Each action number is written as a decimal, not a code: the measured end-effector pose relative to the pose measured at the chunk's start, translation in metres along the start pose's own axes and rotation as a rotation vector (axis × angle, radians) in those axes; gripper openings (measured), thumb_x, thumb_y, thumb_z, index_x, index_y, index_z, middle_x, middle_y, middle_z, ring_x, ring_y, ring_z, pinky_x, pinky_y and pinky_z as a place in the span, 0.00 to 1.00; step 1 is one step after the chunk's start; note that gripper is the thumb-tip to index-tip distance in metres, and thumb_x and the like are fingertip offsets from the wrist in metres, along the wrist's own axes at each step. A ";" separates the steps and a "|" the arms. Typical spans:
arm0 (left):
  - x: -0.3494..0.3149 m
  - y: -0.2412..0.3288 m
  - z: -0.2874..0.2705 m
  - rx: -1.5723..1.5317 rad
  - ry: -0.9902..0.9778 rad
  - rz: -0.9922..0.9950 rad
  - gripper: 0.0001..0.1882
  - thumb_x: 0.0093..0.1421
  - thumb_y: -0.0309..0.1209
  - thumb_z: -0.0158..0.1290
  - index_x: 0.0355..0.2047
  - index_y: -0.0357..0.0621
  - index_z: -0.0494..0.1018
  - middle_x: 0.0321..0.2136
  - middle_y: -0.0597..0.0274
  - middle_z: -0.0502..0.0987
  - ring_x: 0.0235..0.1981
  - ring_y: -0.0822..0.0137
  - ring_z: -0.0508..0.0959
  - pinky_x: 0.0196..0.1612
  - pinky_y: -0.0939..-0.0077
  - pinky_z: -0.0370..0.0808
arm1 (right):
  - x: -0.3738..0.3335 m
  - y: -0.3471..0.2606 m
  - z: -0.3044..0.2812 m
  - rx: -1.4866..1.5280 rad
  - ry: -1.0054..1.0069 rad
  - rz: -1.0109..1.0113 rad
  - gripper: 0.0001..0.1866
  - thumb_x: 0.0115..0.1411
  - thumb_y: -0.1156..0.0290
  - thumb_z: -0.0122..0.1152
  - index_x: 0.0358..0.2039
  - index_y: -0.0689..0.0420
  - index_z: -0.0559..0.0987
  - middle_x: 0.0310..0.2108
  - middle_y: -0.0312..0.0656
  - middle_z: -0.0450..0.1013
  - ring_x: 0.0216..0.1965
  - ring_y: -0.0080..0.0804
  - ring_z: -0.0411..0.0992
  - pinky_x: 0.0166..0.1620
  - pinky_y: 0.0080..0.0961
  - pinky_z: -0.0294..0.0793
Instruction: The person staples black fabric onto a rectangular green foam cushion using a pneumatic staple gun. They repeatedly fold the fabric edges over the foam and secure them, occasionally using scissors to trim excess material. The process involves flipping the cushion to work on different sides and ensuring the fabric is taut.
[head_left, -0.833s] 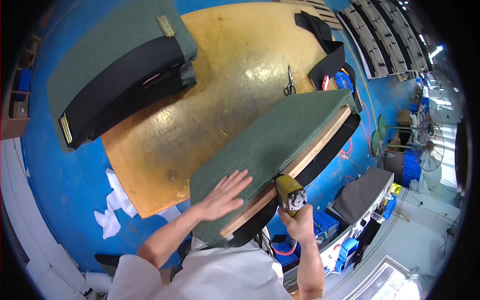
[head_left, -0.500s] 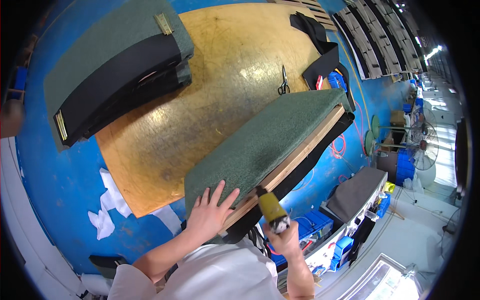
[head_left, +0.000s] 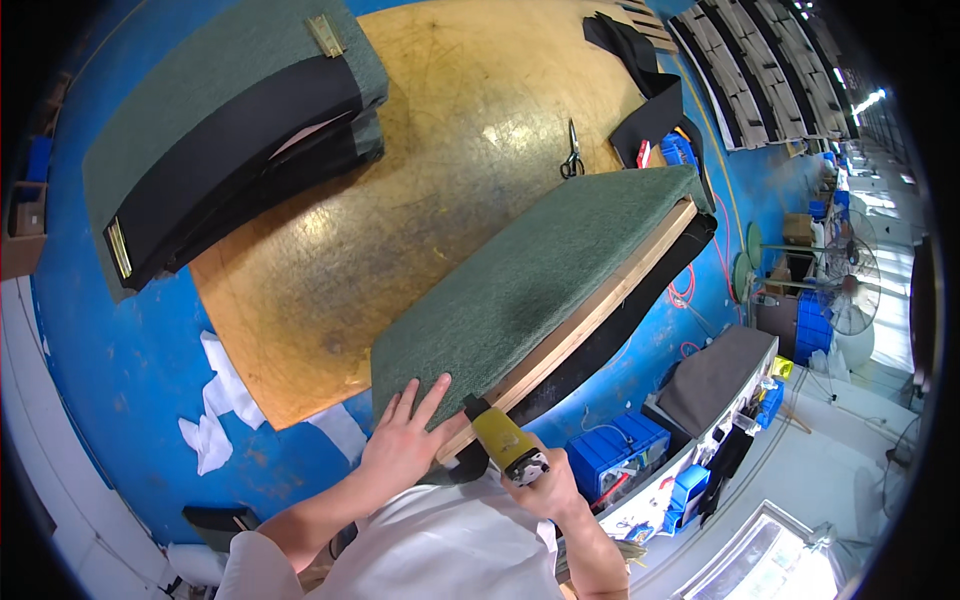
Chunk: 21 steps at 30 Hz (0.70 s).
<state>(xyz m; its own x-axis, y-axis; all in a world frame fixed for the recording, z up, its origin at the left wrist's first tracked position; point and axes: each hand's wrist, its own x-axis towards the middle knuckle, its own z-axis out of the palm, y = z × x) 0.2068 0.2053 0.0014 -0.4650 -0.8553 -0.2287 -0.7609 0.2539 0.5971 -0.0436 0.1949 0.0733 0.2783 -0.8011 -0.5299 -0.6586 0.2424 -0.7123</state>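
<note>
A long green upholstered panel (head_left: 530,270) lies slantwise on the near side of the worktable, its bare wooden edge (head_left: 590,318) facing me. Black fabric (head_left: 600,350) hangs along that edge. Flat on the green cover near its left end rests my left hand (head_left: 402,442), fingers spread. In my right hand (head_left: 542,488) is a yellow staple gun (head_left: 502,440), gripped by its handle. The gun's dark nose sits at the wooden edge, just right of my left fingers. Whether the nose presses on the wood, I cannot tell.
A second green and black upholstered piece (head_left: 230,150) with metal brackets lies at the table's left. Scissors (head_left: 572,155) and black fabric strips (head_left: 650,110) lie on the wooden tabletop (head_left: 440,170). A blue bin (head_left: 615,448) stands at right, beside a cluttered bench with a grey cushion (head_left: 715,375).
The staple gun in my right hand has moved left along the wooden edge, closer to my left hand. My left hand has shifted slightly left and down, still on the panel.
</note>
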 end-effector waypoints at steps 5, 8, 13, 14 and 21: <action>-0.006 -0.003 -0.002 -0.078 -0.001 0.007 0.13 0.61 0.31 0.59 0.46 0.52 0.83 0.75 0.48 0.54 0.69 0.33 0.63 0.67 0.42 0.68 | -0.002 -0.010 0.003 -0.039 -0.075 0.009 0.26 0.47 0.74 0.71 0.49 0.61 0.77 0.30 0.52 0.80 0.32 0.55 0.81 0.36 0.34 0.80; -0.008 -0.006 -0.002 -0.150 0.005 0.011 0.09 0.59 0.31 0.61 0.40 0.48 0.84 0.75 0.49 0.53 0.70 0.34 0.62 0.68 0.42 0.66 | -0.003 -0.015 0.006 -0.059 -0.117 -0.005 0.29 0.45 0.74 0.69 0.51 0.61 0.77 0.29 0.55 0.80 0.32 0.57 0.81 0.36 0.37 0.81; -0.013 -0.011 -0.001 -0.220 -0.010 0.011 0.13 0.62 0.32 0.58 0.46 0.51 0.84 0.76 0.53 0.53 0.71 0.36 0.60 0.69 0.40 0.65 | -0.006 -0.022 0.011 -0.075 -0.163 0.028 0.32 0.45 0.73 0.67 0.55 0.61 0.75 0.28 0.58 0.79 0.32 0.58 0.81 0.38 0.43 0.82; -0.014 -0.012 -0.001 -0.227 0.000 0.015 0.13 0.62 0.33 0.58 0.47 0.50 0.84 0.76 0.53 0.54 0.71 0.36 0.60 0.69 0.40 0.65 | -0.009 -0.021 0.011 -0.089 -0.139 0.012 0.31 0.45 0.74 0.67 0.54 0.61 0.76 0.28 0.57 0.79 0.31 0.58 0.80 0.36 0.40 0.81; -0.014 -0.027 -0.001 -0.673 0.020 -0.071 0.25 0.68 0.41 0.56 0.63 0.49 0.73 0.73 0.50 0.59 0.73 0.43 0.58 0.71 0.48 0.59 | -0.013 -0.015 0.001 -0.044 0.018 -0.019 0.25 0.48 0.76 0.70 0.50 0.63 0.78 0.29 0.52 0.79 0.28 0.53 0.80 0.32 0.32 0.78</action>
<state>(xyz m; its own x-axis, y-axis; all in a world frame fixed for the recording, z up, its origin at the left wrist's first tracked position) 0.2342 0.2105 -0.0108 -0.4111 -0.8692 -0.2747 -0.3386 -0.1342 0.9313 -0.0368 0.2021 0.0910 0.2785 -0.8150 -0.5081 -0.6834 0.2035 -0.7011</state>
